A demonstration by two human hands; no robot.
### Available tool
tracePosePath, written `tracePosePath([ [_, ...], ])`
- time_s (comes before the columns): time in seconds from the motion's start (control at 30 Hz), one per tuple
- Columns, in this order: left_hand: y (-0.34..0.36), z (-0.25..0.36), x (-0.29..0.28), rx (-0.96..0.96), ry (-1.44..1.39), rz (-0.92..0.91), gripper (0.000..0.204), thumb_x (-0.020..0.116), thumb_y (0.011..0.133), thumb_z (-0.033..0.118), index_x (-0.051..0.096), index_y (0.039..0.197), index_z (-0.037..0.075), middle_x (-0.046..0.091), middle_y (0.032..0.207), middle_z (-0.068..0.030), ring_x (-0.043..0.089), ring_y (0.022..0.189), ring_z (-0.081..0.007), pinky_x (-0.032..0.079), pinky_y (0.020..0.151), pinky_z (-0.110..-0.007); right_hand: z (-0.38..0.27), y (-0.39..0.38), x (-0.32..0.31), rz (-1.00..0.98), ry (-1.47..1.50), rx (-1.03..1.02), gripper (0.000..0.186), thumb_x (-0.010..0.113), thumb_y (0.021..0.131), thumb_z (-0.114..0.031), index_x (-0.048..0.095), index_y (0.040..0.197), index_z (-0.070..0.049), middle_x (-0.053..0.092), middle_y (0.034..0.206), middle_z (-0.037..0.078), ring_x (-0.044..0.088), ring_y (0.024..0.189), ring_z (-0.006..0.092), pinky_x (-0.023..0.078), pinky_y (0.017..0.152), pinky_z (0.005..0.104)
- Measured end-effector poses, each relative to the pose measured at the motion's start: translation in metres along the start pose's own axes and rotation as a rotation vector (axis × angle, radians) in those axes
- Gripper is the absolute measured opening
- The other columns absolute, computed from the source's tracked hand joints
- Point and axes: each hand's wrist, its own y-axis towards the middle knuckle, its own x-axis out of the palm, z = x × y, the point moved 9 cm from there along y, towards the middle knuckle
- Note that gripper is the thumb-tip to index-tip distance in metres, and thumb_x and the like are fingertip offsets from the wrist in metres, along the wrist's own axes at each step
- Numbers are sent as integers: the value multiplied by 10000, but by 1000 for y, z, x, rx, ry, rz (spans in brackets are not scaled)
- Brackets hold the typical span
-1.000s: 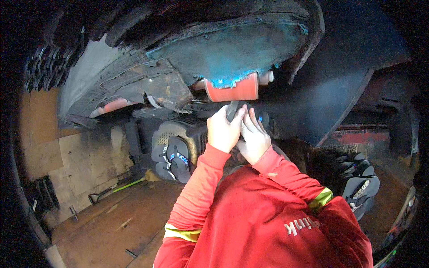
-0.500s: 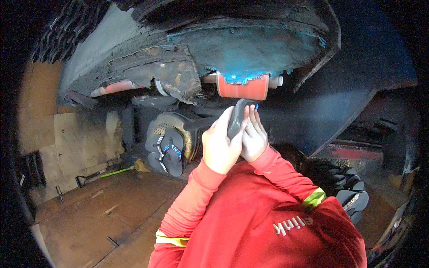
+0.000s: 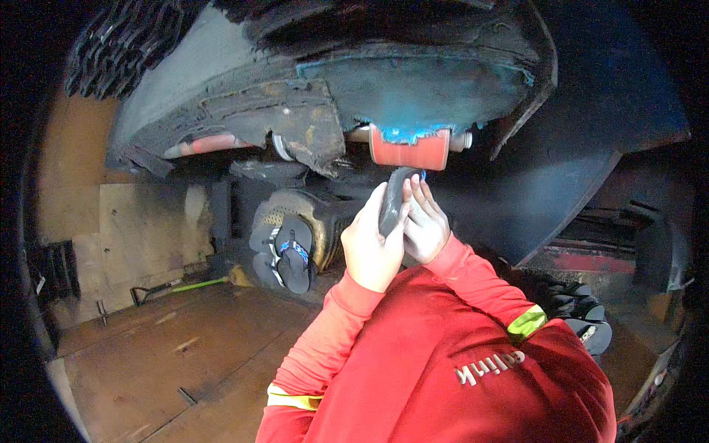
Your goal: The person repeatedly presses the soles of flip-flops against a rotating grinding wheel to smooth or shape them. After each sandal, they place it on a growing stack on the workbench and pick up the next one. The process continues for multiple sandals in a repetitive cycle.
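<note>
At 12 o'clock from the dark sole (image 3: 394,199), just past its bowed tip: red roller (image 3: 408,153).

Going left to right, clock read from the grip:
- 10 o'clock, far and high: black wavy strips (image 3: 122,52).
- 8 o'clock, far and low: green-handled tool (image 3: 199,284), lying near foot of wall panels (image 3: 151,225).
- 10 o'clock, closer in: second red roller (image 3: 210,145), partly hidden under grey cover (image 3: 262,111).
- 8 o'clock, nearer again: dark grey flip-flops (image 3: 294,255), blue-patterned strap on one.
- Left hand (image 3: 368,242): closed round lower part of sole from its 8 o'clock side, thumb wrapped across.
- Sole: between both palms, seen nearly edge-on. Long axis roughly 6:30 to 12:30, top end curling over toward 2.
- Key relation: tip to underside of roller. Very close; can't tell from this angle if touching. Roller axis about 9 to 3, so roughly crosswise to sole.
- Right hand (image 3: 427,227): on sole's 3 o'clock side, fingers straight, pressed together, pinning sole against left. Fingertips up at 12, nearer the roller than left's. Scrap of blue beside tips, too small to identify.
- 4 o'clock, well apart: piled flip-flops (image 3: 600,336).
</note>
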Motion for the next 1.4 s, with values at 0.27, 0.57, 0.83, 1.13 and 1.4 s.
tracePosePath([
  [0.27, -22, -19, -34, 215, 137, 149, 448, 708, 919, 23, 608, 1352, -35, 620, 1383, -235, 617, 1271, -307, 462, 1078, -369, 51, -55, 47, -69, 1007, 891, 923, 730, 930, -365, 121, 1622, -324, 286, 1620, 248, 328, 1487, 402, 364, 1141, 609],
  [0.57, 2, 31, -46, 151, 247, -51, 516, 740, 884, 84, 558, 1352, -33, 626, 1261, -253, 637, 1161, -388, 524, 965, -417, 60, -9, 102, -219, 2093, 1032, 768, 653, 986, -137, 201, 1598, -248, 584, 1316, 105, 661, 1060, 233, 575, 844, 392],
  [0.83, 41, 36, -13, 66, 164, -140, 415, 671, 938, 103, 589, 1327, -12, 707, 1119, -257, 725, 1032, -380, 569, 875, -405, 79, -25, 69, -132, 1836, 1384, 573, 658, 999, -241, 392, 1499, -161, 603, 1270, 77, 684, 1049, 228, 634, 827, 489],
  [1.13, 17, 66, -50, 111, 181, -99, 458, 674, 923, 52, 571, 1362, -29, 707, 1128, -265, 740, 1027, -334, 569, 869, -375, 47, -1, 47, -93, 1907, 1291, 721, 651, 997, -147, 193, 1546, -241, 625, 1276, 124, 723, 996, 312, 628, 809, 529],
  [1.4, -15, 104, -81, 95, 229, -134, 525, 666, 886, -9, 553, 1397, -45, 696, 1222, -246, 721, 1112, -314, 566, 926, -373, -2, 7, 24, -294, 1877, 1402, 758, 657, 959, -43, 235, 1565, -213, 586, 1276, 114, 648, 1016, 202, 570, 844, 346],
])
